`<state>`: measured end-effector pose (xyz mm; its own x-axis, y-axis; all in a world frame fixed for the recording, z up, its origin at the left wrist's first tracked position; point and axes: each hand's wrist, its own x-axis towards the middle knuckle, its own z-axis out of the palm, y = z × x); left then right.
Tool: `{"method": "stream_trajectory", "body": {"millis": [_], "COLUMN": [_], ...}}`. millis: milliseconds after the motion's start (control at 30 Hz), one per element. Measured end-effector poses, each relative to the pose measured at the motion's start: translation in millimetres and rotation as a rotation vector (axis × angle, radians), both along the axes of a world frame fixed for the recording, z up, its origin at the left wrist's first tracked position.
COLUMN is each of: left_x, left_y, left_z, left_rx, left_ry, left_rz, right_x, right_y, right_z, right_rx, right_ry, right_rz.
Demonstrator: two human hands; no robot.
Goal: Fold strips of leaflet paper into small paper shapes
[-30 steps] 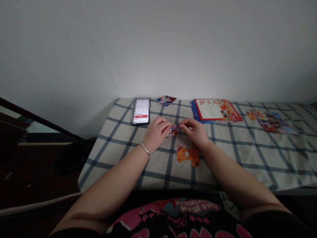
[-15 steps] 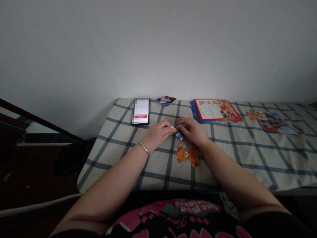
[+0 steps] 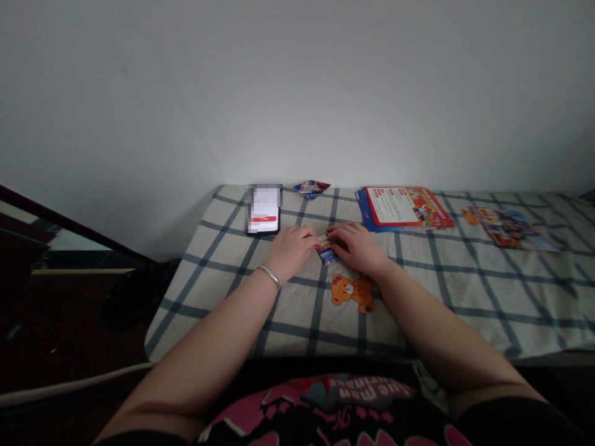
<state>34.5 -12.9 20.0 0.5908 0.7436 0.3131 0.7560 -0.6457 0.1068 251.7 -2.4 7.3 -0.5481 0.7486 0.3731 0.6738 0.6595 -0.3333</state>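
Note:
My left hand [image 3: 292, 249] and my right hand [image 3: 356, 246] meet over a small folded piece of coloured paper [image 3: 326, 253] lying on the checked cloth [image 3: 223, 260]. Fingers of both hands are curled and pressed down on the paper, which shows only as a small red, white and blue corner between them. A silver bracelet [image 3: 270, 276] sits on my left wrist. An orange bear print [image 3: 353, 292] lies on the cloth just below my hands.
A phone [image 3: 264, 209] with a lit screen lies at the back left. Beside it sits a small folded paper shape [image 3: 312, 187]. Coloured printed sheets [image 3: 406, 208] and another sheet [image 3: 511, 229] lie at the back right. A white wall stands behind.
The paper was held slightly up between my fingers one second ago; now both hands have lowered and press it flat on the cloth, and it looks smaller.

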Motion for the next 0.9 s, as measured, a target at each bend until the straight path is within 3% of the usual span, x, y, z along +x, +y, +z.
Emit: {"method": "stream_trajectory", "body": {"millis": [233, 667, 900], "left_x": [4, -2, -2], "left_y": [-9, -8, -8], "left_z": [1.3, 3.5, 6.7], "left_rx": [-0.037, 0.060, 0.064], "left_ry": [-0.020, 0.047, 0.090], "left_rz": [-0.120, 0.003, 0.018], "right_x": [-2, 6, 11], "right_y": [-4, -2, -3], "right_z": [4.9, 0.9, 7.0], "right_rx": [0.020, 0.031, 0.004], "right_ry": [-0.088, -0.020, -0.050], "right_rz": [-0.054, -0.138, -0.074]}}
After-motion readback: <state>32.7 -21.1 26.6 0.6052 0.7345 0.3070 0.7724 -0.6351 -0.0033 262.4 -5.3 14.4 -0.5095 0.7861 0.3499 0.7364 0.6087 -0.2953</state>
